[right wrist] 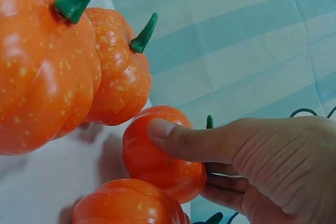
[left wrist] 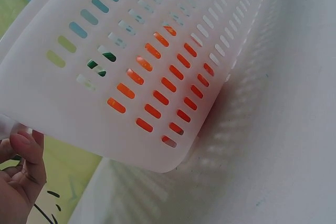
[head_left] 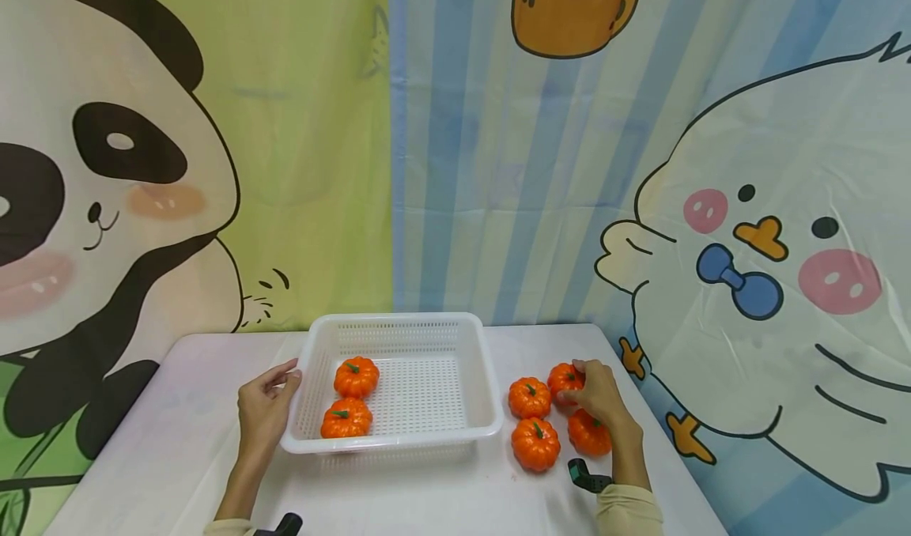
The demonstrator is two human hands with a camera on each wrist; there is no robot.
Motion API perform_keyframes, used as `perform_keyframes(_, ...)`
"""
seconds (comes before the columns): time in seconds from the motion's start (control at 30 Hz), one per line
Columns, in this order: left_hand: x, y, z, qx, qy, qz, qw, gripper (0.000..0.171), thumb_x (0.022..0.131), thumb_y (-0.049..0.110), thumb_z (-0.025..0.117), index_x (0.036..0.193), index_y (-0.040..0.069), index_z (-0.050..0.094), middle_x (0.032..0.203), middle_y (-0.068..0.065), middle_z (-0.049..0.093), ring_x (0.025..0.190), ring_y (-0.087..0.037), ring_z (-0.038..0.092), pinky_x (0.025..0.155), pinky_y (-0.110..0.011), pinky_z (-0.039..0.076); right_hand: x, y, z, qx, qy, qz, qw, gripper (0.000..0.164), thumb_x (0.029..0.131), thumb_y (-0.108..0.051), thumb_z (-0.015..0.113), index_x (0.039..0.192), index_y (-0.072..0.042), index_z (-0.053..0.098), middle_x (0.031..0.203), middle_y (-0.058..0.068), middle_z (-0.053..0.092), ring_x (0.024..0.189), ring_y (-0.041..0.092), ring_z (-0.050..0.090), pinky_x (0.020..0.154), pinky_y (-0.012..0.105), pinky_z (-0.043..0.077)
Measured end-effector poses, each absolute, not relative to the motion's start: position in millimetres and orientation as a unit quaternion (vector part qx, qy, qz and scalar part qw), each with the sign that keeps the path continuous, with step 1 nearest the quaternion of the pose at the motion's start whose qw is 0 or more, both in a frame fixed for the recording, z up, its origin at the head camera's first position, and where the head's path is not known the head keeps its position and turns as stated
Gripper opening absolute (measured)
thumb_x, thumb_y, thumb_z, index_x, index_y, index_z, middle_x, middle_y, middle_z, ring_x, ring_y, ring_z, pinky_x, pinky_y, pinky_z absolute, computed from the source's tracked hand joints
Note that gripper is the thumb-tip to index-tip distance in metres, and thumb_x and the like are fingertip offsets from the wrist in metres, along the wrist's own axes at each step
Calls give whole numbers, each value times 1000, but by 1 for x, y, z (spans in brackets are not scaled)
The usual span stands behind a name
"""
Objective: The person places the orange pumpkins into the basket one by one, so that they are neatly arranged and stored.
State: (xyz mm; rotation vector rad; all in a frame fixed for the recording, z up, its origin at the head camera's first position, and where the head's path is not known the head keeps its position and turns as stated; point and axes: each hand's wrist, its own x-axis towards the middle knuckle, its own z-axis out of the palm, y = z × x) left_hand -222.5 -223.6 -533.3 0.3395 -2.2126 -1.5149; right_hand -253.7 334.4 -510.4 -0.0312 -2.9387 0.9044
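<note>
"Where's that glossy, ribbed orange toy pumpkin [head_left: 561, 378]?"

"Right of the white perforated plastic basket [head_left: 398, 443], gripped by the right hand [head_left: 601, 395], thumb across its side. Three similar orange pumpkins [head_left: 530, 398] sit near it on the white worktop [head_left: 427, 504]."

"And the left hand [head_left: 263, 405]?"

"Holding the basket's left rim, beside two orange pumpkins [head_left: 357, 377] inside."

"Any risk?"

"I'd say smooth skin could slip from that thumb, or a bumped neighbour might roll."

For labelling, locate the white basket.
In the head view, the white perforated basket is left of center, holding two orange pumpkins, with four more pumpkins to its right.
</note>
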Motion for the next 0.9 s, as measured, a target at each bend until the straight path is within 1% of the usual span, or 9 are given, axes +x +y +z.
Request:
perform_keyframes(0.33, -222, -223, -534, 127, -798, -547, 217, 35, 107, 23, 69, 135, 3, 76, 119, -25, 78, 75, 1, 62, 67, -11, 51, -250, 335, -508, -7, -957, 288, 36, 77, 88, -9, 91, 150, 15, 54, 152, 35, 59, 141, 54, 57, 120, 65, 44)
perform_keyframes(0.6, -224, -224, -533, 126, -799, -546, 218, 35, 107, 23, 69, 135, 3, 76, 120, -24, 78, 73, 3, 61, 66, -12, 51, -249, 337, -502, 8, -956, 290, 48, 77, 88, -11, 91, 151, 15, 54, 151, 36, 60, 141, 53, 57, 119, 65, 45)
perform_keyframes(0.9, -223, -224, -534, 130, -802, -544, 210, 36, 108, 24, 68, 137, 4, 75, 123, -25, 77, 75, 4, 61, 67, -10, 51, -243, 331, -486, 9, -957, 286, 48, 80, 89, -14, 91, 153, 14, 52, 151, 35, 60, 139, 52, 58, 120, 65, 45)
